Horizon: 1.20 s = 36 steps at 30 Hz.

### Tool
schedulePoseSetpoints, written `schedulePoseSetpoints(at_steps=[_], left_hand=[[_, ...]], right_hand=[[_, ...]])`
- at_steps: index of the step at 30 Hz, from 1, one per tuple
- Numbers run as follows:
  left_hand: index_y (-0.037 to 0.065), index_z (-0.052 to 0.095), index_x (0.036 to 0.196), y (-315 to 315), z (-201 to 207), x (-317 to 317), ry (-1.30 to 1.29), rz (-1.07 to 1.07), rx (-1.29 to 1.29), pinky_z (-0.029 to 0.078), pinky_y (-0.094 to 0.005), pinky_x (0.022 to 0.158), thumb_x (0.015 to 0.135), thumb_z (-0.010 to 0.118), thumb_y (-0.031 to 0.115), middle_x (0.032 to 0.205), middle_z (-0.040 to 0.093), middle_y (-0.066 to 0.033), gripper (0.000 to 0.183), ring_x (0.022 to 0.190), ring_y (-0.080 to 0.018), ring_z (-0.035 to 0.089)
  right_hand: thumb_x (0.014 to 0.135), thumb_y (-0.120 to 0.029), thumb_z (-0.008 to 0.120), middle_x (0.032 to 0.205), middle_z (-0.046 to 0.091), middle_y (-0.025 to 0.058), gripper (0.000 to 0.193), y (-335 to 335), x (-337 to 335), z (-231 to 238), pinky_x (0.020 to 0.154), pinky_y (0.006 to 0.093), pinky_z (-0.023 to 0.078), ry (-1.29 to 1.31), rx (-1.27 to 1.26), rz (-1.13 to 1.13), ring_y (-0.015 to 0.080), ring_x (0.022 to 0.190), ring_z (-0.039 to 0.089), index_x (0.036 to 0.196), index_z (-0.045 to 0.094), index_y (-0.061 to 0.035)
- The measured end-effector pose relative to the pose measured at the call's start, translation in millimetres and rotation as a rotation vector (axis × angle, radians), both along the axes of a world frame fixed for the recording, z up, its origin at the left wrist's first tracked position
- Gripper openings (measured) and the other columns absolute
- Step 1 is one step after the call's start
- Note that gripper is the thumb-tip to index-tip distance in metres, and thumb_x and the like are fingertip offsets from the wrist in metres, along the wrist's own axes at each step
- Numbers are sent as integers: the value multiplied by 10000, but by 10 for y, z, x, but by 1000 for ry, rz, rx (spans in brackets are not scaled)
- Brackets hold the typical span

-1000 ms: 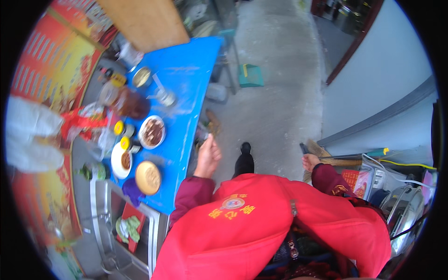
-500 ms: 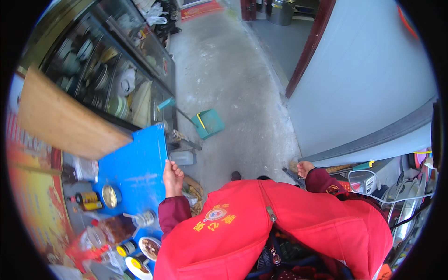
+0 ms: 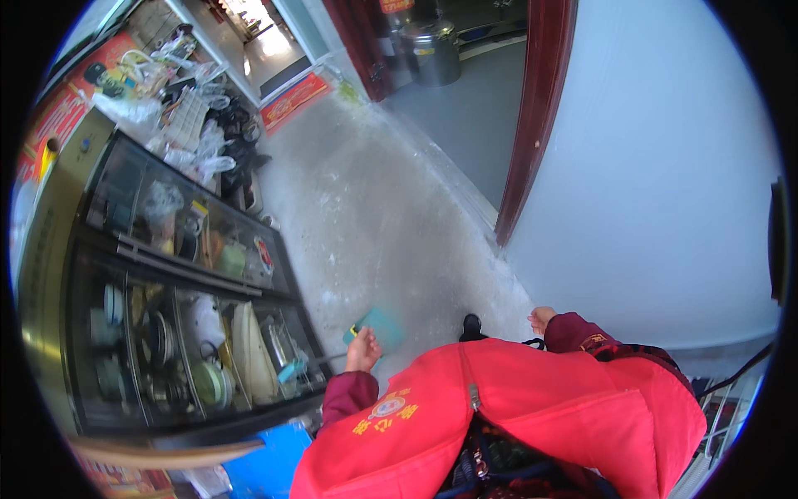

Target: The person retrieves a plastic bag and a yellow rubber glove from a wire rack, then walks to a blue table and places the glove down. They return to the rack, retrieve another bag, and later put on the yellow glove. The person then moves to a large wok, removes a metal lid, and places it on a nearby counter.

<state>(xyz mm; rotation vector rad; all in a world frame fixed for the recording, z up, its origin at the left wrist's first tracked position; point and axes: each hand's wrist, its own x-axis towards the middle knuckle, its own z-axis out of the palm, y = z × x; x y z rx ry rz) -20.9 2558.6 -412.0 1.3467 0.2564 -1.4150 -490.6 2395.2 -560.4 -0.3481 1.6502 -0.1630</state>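
My left hand (image 3: 362, 351) hangs in front of my body with its fingers curled and nothing visible in them. Behind it on the floor is a green dustpan (image 3: 386, 327), blurred and partly covered by the hand; a gap between them appears likely, though contact is hard to judge. On the other side, my right hand (image 3: 542, 319) is loosely closed near the pale wall (image 3: 648, 183), showing no object. One black shoe (image 3: 472, 325) of mine shows on the concrete floor (image 3: 366, 200).
A glass-doored cabinet (image 3: 184, 270) with dishes stands along the left. Beyond it lie piled plastic bags (image 3: 212, 141) and a red mat (image 3: 295, 101). At right, a dark red door frame (image 3: 536, 125) opens on a room with a metal pot (image 3: 435, 58). A blue tabletop (image 3: 270, 461) is at lower left.
I have moved forward: the blue table has slid down to the lower edge, and the dustpan is nearer. My left hand has left the table's edge. My right hand stays low at my side.
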Motion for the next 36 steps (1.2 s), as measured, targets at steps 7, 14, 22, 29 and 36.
schedulePoseSetpoints(at_steps=[7, 14, 22, 29, 36], left_hand=[[136, 484, 789, -349, -894, 836, 91, 178, 194, 368, -241, 452, 862, 489, 259, 614, 426, 22, 143, 517, -104, 433], [122, 491, 873, -898, -1462, 1876, -188, 96, 570, 389, -282, 454, 835, 501, 280, 688, 437, -25, 163, 558, -153, 451], [106, 499, 969, -3418, -1874, 3385, -299, 20, 640, 412, -328, 457, 804, 515, 304, 772, 450, -80, 259, 605, -210, 472], [104, 462, 857, -6593, -1311, 3178, -401, -294, 329, 396, -300, 441, 806, 516, 251, 739, 429, -50, 164, 583, -196, 475], [44, 464, 910, -8587, -1152, 1535, -227, -871, 136, 429, -343, 488, 806, 557, 192, 758, 452, -78, 203, 600, -213, 492]], right_hand=[[790, -179, 528, 810, 558, 30, 142, -1791, 661, 303, 564, 334, 429, -70, -121, 128, 142, 641, 470, 899, 497, -92], [765, -180, 565, 835, 522, 25, 148, -3000, 1496, 271, 669, 352, 422, -214, -73, 37, 158, 719, 460, 866, 479, -114], [765, -160, 539, 803, 527, 19, 128, -4367, 2215, 579, 547, 322, 405, -247, -121, -237, 116, 610, 426, 874, 487, -118], [792, -181, 535, 736, 524, -8, 82, -5274, 1965, 987, 530, 290, 394, -187, -332, -602, 108, 584, 436, 843, 480, -148], [786, -158, 512, 704, 535, -19, 44, -6040, 1249, 730, 507, 292, 401, -158, -354, -957, 102, 565, 440, 823, 489, -153]])
